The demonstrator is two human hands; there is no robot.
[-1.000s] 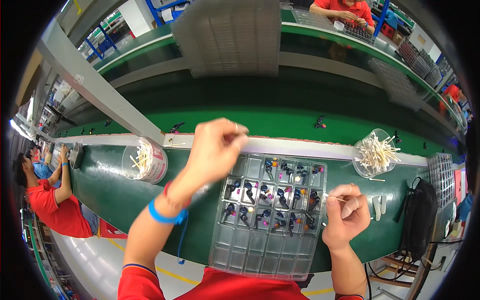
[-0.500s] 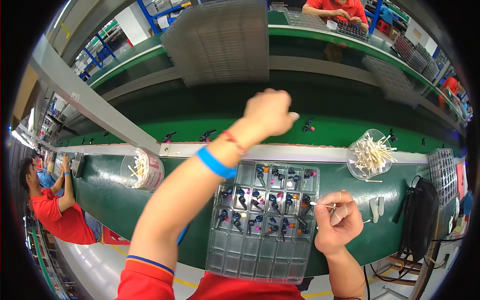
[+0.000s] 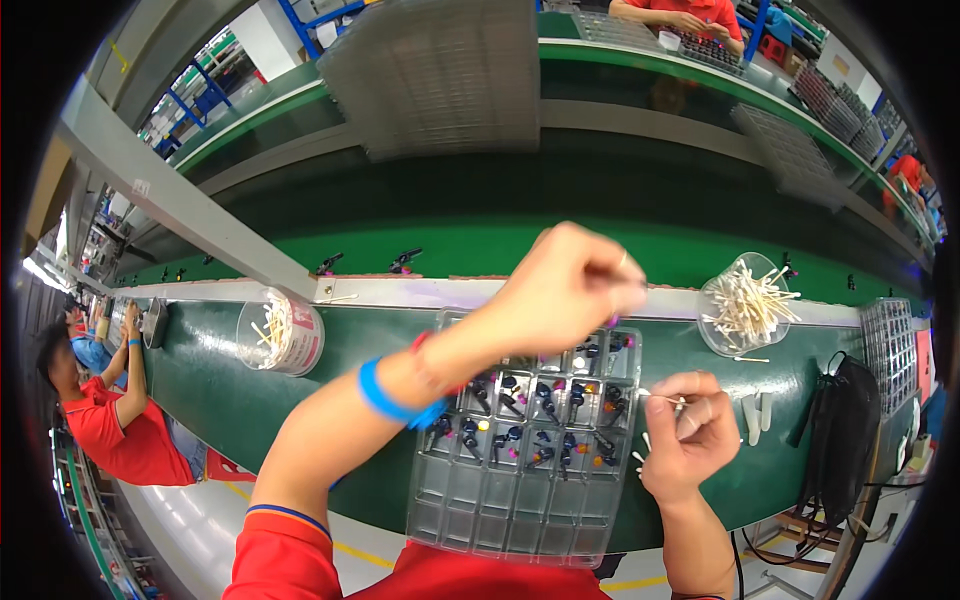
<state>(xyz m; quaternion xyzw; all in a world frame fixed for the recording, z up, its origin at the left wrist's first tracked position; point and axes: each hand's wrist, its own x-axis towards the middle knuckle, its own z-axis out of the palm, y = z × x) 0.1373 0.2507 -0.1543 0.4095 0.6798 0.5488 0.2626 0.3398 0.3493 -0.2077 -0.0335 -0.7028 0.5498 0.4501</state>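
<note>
My left hand (image 3: pixel 570 290) reaches across the far edge of a clear compartment tray (image 3: pixel 505 505). Its fingertips are pinched on a small dark earbud, mostly hidden, with a purple bit showing below them. Several dark earbuds (image 3: pixel 546 400) with pink and orange bits lie in the tray's far and middle compartments; the near rows hold none. Beside the tray's right edge, my right hand (image 3: pixel 690 445) is closed, thumb and fingers pinching a cotton swab (image 3: pixel 667 398). Pale coverings wrap some of its fingers. A few more swab tips (image 3: pixel 641 458) show next to this hand.
Tubs of cotton swabs stand left (image 3: pixel 290 335) and right (image 3: pixel 745 305). Beyond a white rail (image 3: pixel 400 291) runs a green belt (image 3: pixel 460 230) carrying several earbuds. A black bag (image 3: pixel 842 430) and stacked trays (image 3: pixel 888 345) sit at right. Co-workers in red sit left and far.
My left hand has come back from the belt toward the tray, down and right. The earbud that lay near it on the belt is gone from there. My right hand keeps the cotton swab.
</note>
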